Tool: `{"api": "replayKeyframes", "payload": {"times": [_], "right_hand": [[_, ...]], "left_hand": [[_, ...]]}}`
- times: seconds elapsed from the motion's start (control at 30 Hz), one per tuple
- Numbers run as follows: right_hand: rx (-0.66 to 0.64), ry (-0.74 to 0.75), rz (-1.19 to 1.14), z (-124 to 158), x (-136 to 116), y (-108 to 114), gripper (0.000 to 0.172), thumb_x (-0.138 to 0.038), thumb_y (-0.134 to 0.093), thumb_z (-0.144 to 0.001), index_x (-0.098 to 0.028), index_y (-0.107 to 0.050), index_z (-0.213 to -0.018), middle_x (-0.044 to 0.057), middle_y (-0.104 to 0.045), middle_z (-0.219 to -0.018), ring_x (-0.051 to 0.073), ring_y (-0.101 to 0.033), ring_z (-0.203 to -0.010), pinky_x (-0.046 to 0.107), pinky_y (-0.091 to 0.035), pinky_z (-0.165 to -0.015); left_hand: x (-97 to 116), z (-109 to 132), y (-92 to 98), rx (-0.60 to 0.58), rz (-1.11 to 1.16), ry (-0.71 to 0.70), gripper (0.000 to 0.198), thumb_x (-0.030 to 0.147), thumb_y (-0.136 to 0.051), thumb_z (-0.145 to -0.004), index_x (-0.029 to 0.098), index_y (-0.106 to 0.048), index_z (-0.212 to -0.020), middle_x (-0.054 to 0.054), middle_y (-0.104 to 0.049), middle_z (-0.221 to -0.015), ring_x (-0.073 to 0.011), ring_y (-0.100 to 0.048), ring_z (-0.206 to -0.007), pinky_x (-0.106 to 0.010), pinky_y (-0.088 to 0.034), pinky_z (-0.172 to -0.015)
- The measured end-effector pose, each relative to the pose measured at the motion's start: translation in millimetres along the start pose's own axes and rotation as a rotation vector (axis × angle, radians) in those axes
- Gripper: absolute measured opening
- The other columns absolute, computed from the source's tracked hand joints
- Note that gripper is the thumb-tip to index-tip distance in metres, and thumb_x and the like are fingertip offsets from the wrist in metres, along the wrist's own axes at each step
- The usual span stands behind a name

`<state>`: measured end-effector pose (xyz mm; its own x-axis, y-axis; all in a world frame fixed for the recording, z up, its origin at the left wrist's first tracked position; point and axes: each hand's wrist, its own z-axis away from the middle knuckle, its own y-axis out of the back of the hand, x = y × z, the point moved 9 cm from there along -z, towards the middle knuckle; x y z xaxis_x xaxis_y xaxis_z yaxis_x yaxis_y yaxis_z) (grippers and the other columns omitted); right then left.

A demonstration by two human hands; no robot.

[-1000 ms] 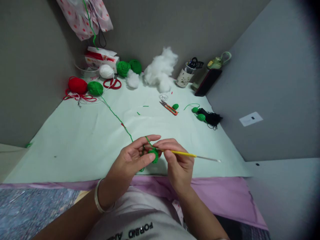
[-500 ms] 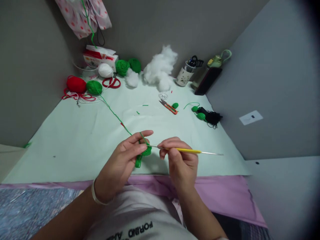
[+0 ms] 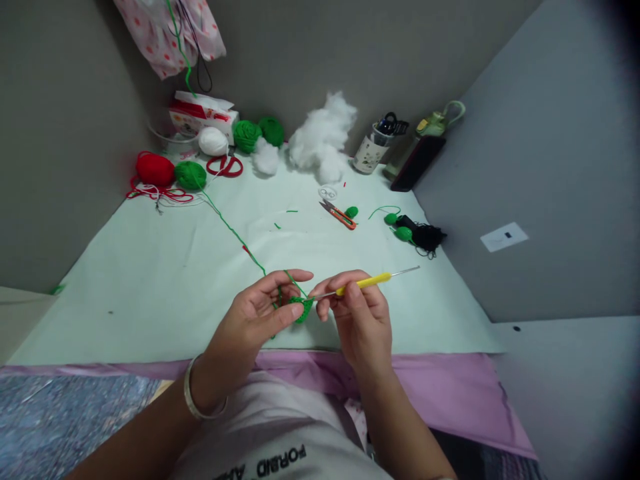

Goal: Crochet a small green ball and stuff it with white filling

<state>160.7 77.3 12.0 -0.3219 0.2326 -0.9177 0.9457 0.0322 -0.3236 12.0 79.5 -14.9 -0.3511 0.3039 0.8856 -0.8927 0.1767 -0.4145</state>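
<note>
My left hand (image 3: 260,313) pinches a small green crochet piece (image 3: 302,309) between thumb and fingers, with the green yarn strand (image 3: 233,230) looped over its index finger. That strand runs back across the table to a green yarn ball (image 3: 190,175). My right hand (image 3: 357,313) grips a yellow-handled crochet hook (image 3: 370,281), whose front end is at the green piece and whose tail points up to the right. Both hands hover just above the near edge of the pale green table (image 3: 165,280).
At the back lie a red yarn ball (image 3: 155,169), a white ball (image 3: 213,141), two more green balls (image 3: 257,134), red scissors (image 3: 225,166), white stuffing (image 3: 323,140), a cup of tools (image 3: 375,150), orange snips (image 3: 340,215), small green pieces with black yarn (image 3: 417,233). Grey walls enclose the table.
The hook's tail has swung upward from level to slanting up-right. The green piece has shifted slightly right and up in my left fingers. My hands stay close together.
</note>
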Motion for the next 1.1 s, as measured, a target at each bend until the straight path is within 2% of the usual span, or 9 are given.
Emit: {"api": "replayKeyframes", "payload": {"times": [0.13,0.3,0.4,0.5,0.6,0.7,0.93,1.03,1.1], "right_hand": [[-0.015,0.126,0.22,9,-14,0,0.02,-0.031,-0.054,-0.108,-0.023,-0.071,-0.101,0.006,-0.08,-0.092,0.016,-0.07,-0.069,0.031,-0.06,-0.063],[-0.182,0.577,0.8,30,-37,-24,0.028,-0.016,-0.055,-0.104,-0.027,-0.07,-0.125,0.008,-0.08,-0.106,0.022,-0.076,-0.092,0.037,-0.064,-0.074],[-0.178,0.802,1.009,43,-39,-32,0.034,-0.016,-0.065,-0.099,-0.032,-0.072,-0.128,0.006,-0.079,-0.107,0.022,-0.077,-0.093,0.034,-0.064,-0.069],[-0.041,0.677,0.841,36,-42,-17,0.028,-0.02,-0.061,-0.102,-0.032,-0.075,-0.123,0.006,-0.079,-0.102,0.023,-0.075,-0.085,0.037,-0.063,-0.067],[0.089,0.399,0.431,22,-34,2,0.023,-0.023,-0.056,-0.105,-0.028,-0.078,-0.109,0.005,-0.076,-0.09,0.019,-0.068,-0.07,0.036,-0.059,-0.061],[0.05,0.279,0.247,13,-24,-4,0.02,-0.027,-0.06,-0.105,-0.027,-0.079,-0.101,0.005,-0.077,-0.091,0.02,-0.071,-0.077,0.033,-0.059,-0.061],[-0.065,0.513,0.72,29,-33,-22,0.038,-0.011,-0.065,-0.1,-0.033,-0.075,-0.13,0.007,-0.08,-0.112,0.022,-0.075,-0.099,0.039,-0.064,-0.081],[-0.095,0.625,0.878,37,-40,-27,0.046,-0.011,-0.068,-0.098,-0.034,-0.072,-0.137,0.008,-0.079,-0.12,0.024,-0.075,-0.102,0.04,-0.064,-0.08],[-0.027,0.554,0.749,31,-43,-17,0.038,-0.012,-0.065,-0.099,-0.034,-0.076,-0.128,0.006,-0.08,-0.109,0.023,-0.075,-0.094,0.039,-0.063,-0.076]], "left_hand": [[0,1,2.9,0.003,-0.083,-0.036,0.028,0.028,-0.083,-0.087,0.028,-0.083,-0.114,0.0,-0.064,-0.086,-0.0165,-0.057,-0.085,-0.026,-0.046,-0.08],[4,4,10.0,0.125,-0.162,-0.142,0.032,0.021,-0.083,-0.086,0.031,-0.082,-0.117,0.001,-0.065,-0.092,-0.0147,-0.058,-0.091,-0.024,-0.045,-0.089],[-11,1,-2.9,-0.005,0.086,0.034,0.045,0.027,-0.084,-0.085,0.03,-0.077,-0.129,0.001,-0.065,-0.09,-0.0153,-0.061,-0.089,-0.026,-0.048,-0.087],[-24,0,-11.7,-0.087,0.296,0.234,0.044,0.032,-0.085,-0.083,0.024,-0.079,-0.126,-0.002,-0.068,-0.085,-0.0162,-0.063,-0.085,-0.026,-0.049,-0.081],[-19,-3,-2.9,-0.013,0.309,0.18,0.038,0.028,-0.086,-0.082,0.025,-0.082,-0.119,0.0,-0.068,-0.082,-0.0135,-0.061,-0.079,-0.024,-0.047,-0.078],[-13,-3,-5.1,-0.046,0.224,0.092,0.04,0.027,-0.088,-0.081,0.028,-0.081,-0.121,0.0,-0.071,-0.089,-0.0157,-0.063,-0.087,-0.026,-0.048,-0.085],[-3,-2,-1.4,0.036,0.081,-0.046,0.045,0.026,-0.088,-0.083,0.03,-0.079,-0.126,0.001,-0.07,-0.092,-0.0152,-0.061,-0.09,-0.025,-0.048,-0.086],[-15,-5,-9.2,-0.035,0.27,0.115,0.046,0.029,-0.088,-0.082,0.026,-0.079,-0.127,0.0,-0.072,-0.089,-0.0157,-0.063,-0.088,-0.026,-0.05,-0.085],[-21,-6,-11.4,-0.064,0.334,0.204,0.041,0.031,-0.086,-0.082,0.022,-0.081,-0.122,-0.003,-0.073,-0.088,-0.0168,-0.064,-0.087,-0.027,-0.051,-0.086]]}}
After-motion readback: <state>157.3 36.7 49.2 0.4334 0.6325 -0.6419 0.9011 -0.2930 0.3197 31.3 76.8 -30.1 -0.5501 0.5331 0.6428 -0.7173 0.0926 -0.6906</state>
